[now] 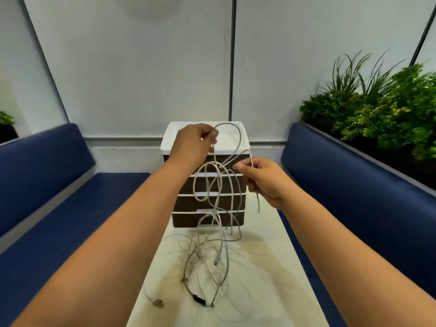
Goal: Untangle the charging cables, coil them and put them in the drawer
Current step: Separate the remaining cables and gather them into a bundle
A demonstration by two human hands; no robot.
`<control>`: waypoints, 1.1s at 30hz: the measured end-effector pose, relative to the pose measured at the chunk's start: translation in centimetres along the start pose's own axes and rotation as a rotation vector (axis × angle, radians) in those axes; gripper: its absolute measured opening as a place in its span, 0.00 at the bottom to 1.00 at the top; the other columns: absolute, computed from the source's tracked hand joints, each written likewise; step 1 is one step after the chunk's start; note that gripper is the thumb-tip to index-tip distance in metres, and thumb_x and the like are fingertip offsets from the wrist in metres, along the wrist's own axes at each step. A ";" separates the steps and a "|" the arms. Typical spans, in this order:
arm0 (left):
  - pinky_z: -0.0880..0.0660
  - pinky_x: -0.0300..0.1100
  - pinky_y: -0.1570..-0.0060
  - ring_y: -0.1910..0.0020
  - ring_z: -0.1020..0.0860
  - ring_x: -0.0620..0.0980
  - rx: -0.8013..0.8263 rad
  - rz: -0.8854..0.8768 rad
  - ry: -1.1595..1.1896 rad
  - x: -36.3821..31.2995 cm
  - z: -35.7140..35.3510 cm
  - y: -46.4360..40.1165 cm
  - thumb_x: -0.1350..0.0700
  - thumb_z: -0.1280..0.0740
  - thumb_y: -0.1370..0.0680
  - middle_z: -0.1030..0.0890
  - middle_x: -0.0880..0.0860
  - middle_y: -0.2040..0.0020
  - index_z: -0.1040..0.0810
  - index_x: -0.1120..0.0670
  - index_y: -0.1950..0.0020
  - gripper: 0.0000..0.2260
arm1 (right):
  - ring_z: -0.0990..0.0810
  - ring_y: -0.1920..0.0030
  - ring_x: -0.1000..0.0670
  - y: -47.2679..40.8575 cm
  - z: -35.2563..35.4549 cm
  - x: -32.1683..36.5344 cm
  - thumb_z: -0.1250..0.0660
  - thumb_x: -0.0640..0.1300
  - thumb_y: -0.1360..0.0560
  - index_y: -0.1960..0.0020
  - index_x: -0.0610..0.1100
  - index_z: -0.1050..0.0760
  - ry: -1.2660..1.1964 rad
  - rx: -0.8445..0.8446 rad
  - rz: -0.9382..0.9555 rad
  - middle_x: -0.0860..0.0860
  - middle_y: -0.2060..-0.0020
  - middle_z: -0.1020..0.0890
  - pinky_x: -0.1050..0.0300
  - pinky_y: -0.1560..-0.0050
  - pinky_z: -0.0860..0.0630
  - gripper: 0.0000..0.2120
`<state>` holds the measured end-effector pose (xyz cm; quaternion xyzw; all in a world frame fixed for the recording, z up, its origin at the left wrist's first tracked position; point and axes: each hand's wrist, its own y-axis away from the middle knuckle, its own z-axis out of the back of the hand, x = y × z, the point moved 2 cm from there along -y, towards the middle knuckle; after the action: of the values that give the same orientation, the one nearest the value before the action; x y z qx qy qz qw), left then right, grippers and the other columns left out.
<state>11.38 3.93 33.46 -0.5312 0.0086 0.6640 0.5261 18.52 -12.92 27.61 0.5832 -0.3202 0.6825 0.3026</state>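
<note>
A tangle of white charging cables [218,199] hangs in the air in front of a small drawer unit [188,185] with dark drawer fronts and a white top. My left hand [192,145] pinches the cables high up, over the unit's top. My right hand [262,179] grips a strand lower and to the right, with one short end dangling below it. The lower loops and several plugs [200,300] trail onto the pale table [271,279]. All the drawers appear shut.
Blue cushioned benches [42,185] run along both sides of the narrow table. A planter of green plants [377,107] stands behind the right bench. A light wall panel closes off the far end behind the drawer unit.
</note>
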 end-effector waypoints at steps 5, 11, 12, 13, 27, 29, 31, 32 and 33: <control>0.19 0.47 0.52 0.63 0.16 0.43 -0.080 -0.114 0.216 -2.7 0.8 0.5 0.52 0.31 0.22 0.16 0.45 0.58 0.17 0.48 0.49 0.04 | 0.22 0.63 0.53 -0.5 -1.7 0.6 0.27 0.44 0.26 0.48 0.44 0.19 -0.024 -0.008 0.126 0.49 0.61 0.17 0.60 0.64 0.27 0.09; 0.19 0.40 0.58 0.62 0.16 0.48 -0.071 -0.091 0.379 -3.1 2.6 0.3 0.55 0.28 0.24 0.16 0.50 0.56 0.18 0.52 0.49 0.05 | 0.23 0.66 0.56 -1.7 -4.4 2.3 0.29 0.49 0.24 0.54 0.45 0.18 0.089 -0.094 0.207 0.54 0.67 0.19 0.56 0.59 0.27 0.07; 0.19 0.41 0.57 0.60 0.16 0.48 -0.066 -0.067 0.416 -2.6 2.8 0.5 0.55 0.28 0.24 0.16 0.52 0.55 0.18 0.53 0.48 0.07 | 0.23 0.65 0.54 -1.9 -4.5 2.6 0.30 0.49 0.24 0.54 0.45 0.18 0.098 -0.104 0.211 0.52 0.66 0.18 0.53 0.59 0.27 0.08; 0.19 0.41 0.55 0.57 0.16 0.47 -0.045 -0.042 0.413 -1.7 2.9 0.7 0.54 0.28 0.24 0.17 0.52 0.54 0.19 0.54 0.45 0.09 | 0.23 0.64 0.51 -2.1 -4.5 2.8 0.30 0.49 0.23 0.54 0.45 0.18 0.095 -0.108 0.213 0.49 0.65 0.18 0.51 0.58 0.26 0.08; 0.26 0.33 0.53 0.55 0.19 0.40 0.325 0.152 0.152 8.8 -1.4 7.9 0.48 0.42 0.17 0.16 0.48 0.55 0.22 0.49 0.43 0.11 | 0.30 0.72 0.53 -2.7 -3.1 7.3 0.36 0.46 0.20 0.53 0.45 0.19 0.161 -0.217 0.274 0.47 0.61 0.16 0.61 0.70 0.31 0.09; 0.25 0.37 0.51 0.53 0.19 0.43 0.333 0.220 0.115 10.0 -1.3 8.1 0.50 0.44 0.16 0.17 0.47 0.55 0.23 0.50 0.43 0.11 | 0.32 0.75 0.55 -2.6 -2.5 8.2 0.38 0.45 0.18 0.55 0.45 0.21 0.091 -0.269 0.286 0.47 0.62 0.17 0.61 0.72 0.32 0.10; 0.25 0.45 0.49 0.53 0.20 0.47 0.343 0.303 0.005 12.0 -1.5 8.4 0.51 0.46 0.16 0.17 0.48 0.57 0.23 0.52 0.44 0.13 | 0.32 0.78 0.56 -2.5 -1.7 9.1 0.40 0.45 0.18 0.57 0.45 0.23 0.010 -0.293 0.307 0.47 0.64 0.18 0.61 0.74 0.33 0.11; 0.24 0.47 0.48 0.53 0.20 0.49 0.345 0.357 -0.040 12.9 -1.5 8.4 0.51 0.46 0.16 0.17 0.49 0.57 0.23 0.54 0.44 0.13 | 0.33 0.78 0.56 -2.3 -1.4 9.6 0.40 0.45 0.17 0.57 0.45 0.24 -0.027 -0.298 0.317 0.47 0.65 0.19 0.62 0.75 0.34 0.12; 0.24 0.49 0.47 0.53 0.20 0.52 0.352 0.428 -0.086 14.3 -1.6 8.6 0.51 0.46 0.16 0.17 0.51 0.57 0.23 0.55 0.45 0.14 | 0.33 0.78 0.55 -2.2 -1.0 9.9 0.41 0.45 0.17 0.57 0.44 0.24 -0.060 -0.300 0.327 0.46 0.65 0.19 0.62 0.75 0.34 0.12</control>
<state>8.13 9.02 17.87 -0.3890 0.2134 0.7704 0.4579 18.29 -10.34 37.48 0.4917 -0.5174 0.6496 0.2617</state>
